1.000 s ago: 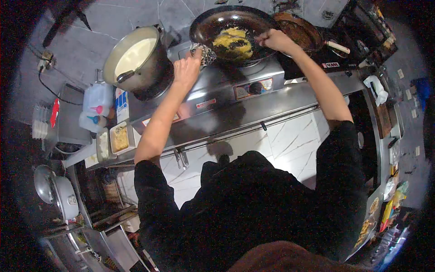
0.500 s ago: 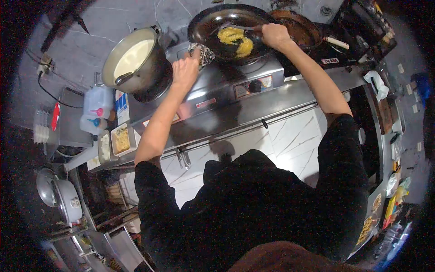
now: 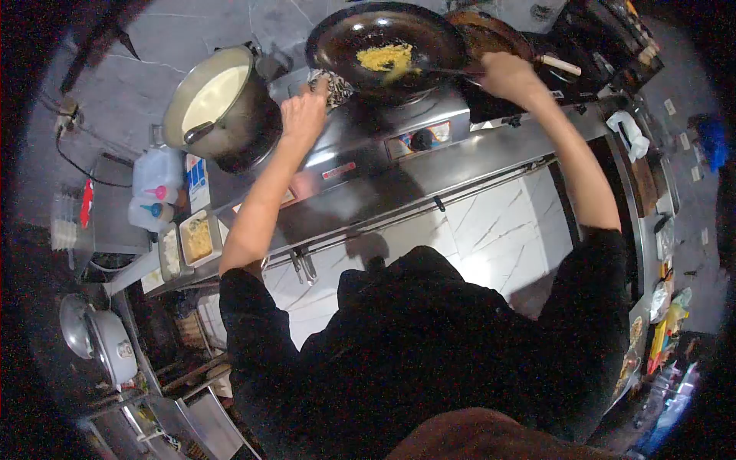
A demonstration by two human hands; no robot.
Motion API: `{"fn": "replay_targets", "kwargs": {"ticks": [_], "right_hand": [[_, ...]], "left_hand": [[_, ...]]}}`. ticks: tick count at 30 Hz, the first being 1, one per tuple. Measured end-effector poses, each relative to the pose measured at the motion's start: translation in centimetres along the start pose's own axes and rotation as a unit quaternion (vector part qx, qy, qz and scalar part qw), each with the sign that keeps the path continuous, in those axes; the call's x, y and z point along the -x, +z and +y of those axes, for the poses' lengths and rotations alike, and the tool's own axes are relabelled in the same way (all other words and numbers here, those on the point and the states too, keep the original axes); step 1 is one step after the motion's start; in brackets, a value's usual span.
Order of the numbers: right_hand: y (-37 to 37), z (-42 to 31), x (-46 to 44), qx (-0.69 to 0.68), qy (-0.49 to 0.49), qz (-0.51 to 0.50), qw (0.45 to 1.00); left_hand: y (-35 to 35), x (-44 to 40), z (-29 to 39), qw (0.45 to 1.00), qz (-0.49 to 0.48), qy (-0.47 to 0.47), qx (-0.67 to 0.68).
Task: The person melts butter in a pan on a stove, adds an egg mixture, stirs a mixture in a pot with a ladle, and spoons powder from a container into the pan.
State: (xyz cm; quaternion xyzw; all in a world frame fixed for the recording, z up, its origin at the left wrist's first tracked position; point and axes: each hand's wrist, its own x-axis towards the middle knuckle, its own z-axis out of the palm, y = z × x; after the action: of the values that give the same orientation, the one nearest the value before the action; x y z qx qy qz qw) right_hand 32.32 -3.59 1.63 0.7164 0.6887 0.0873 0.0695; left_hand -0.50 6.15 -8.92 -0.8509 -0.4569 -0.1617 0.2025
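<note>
A large dark wok (image 3: 334, 47) sits on the steel stove, with crumbly yellow food that looks like scrambled egg (image 3: 386, 57) in its middle. My left hand (image 3: 303, 116) grips a black-and-white patterned cloth (image 3: 334, 89) at the wok's near left edge; whatever the cloth covers is hidden. Closed around the handle of a spatula (image 3: 451, 73), my right hand (image 3: 515, 79) is over the wok's right rim. The spatula's head is blurred among the food.
Left of the wok stands a deep pot (image 3: 243, 115) of creamy liquid with a utensil in it. A brown pan (image 3: 491, 34) with a pale handle lies at right. Food trays (image 3: 217, 230), plastic bottles (image 3: 156, 176) and a rice cooker (image 3: 115, 345) are on the left.
My right hand has moved right and slightly down, drawing the spatula across the wok. The yellow food has shifted into one looser heap. My left hand keeps its grip on the cloth.
</note>
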Motion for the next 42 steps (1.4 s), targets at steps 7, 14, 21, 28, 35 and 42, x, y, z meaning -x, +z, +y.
{"fn": "replay_targets", "kwargs": {"ticks": [7,14,21,28,35,42], "right_hand": [[-0.4,-0.9,-3.1,-0.064,0.037,0.061,0.995],[1.9,-4.1,-2.5,-0.107,-0.008,0.022,0.994],[1.8,0.3,-1.8,-0.070,0.081,0.017,0.994],[-0.9,-2.7,-1.6,-0.114,0.029,-0.013,0.993],[0.8,-3.5,-4.0,-0.046,0.047,0.018,0.998],[-4.1,-3.3,1.4,-0.019,0.061,0.013,0.998]], "left_hand": [[-0.1,0.2,0.2,1.000,-0.007,0.004,-0.007],[0.8,0.0,0.3,1.000,-0.015,-0.001,0.018],[0.7,0.0,0.1,0.999,-0.008,0.005,0.033],[0.4,-0.1,-0.6,0.999,0.021,0.011,0.029],[0.8,0.1,-1.0,0.999,0.028,0.015,0.029],[1.2,0.0,-0.9,0.999,0.018,0.013,0.037]]}}
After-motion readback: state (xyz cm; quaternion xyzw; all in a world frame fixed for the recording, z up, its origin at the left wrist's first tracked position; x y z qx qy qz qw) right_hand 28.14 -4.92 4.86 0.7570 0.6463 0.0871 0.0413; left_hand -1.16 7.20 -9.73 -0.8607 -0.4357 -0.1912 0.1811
